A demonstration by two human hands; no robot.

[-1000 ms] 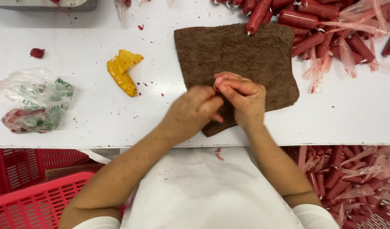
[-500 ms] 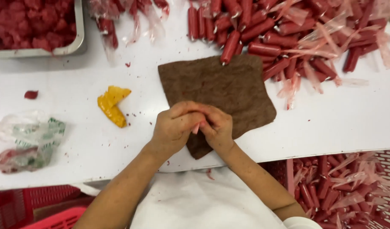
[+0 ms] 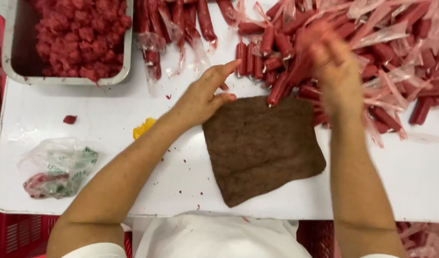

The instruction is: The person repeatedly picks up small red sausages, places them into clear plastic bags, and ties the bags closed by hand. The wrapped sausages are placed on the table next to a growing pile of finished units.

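My left hand (image 3: 205, 93) hovers open above the white table (image 3: 109, 110), fingers spread, just left of a brown cloth (image 3: 262, 148) that lies flat at the table's front. It holds nothing, and its fingertips point at a row of short red sausages (image 3: 267, 48). My right hand (image 3: 335, 71) is blurred over the big pile of red sausages and clear peeled casings (image 3: 396, 52) at the back right. A blurred red shape lies against its fingers; whether the hand grips it cannot be made out.
A metal tray (image 3: 126, 57) of red meat chunks stands at the back left. A yellow scrap (image 3: 143, 128) peeks out by my left forearm. A crumpled plastic bag (image 3: 57, 167) lies front left, a red crate (image 3: 18, 234) below the table edge.
Both hands were together over the cloth's front edge, working on one sausage. They have parted: the right has gone up to the sausage pile, the left up beside the cloth. The view has tilted upward.
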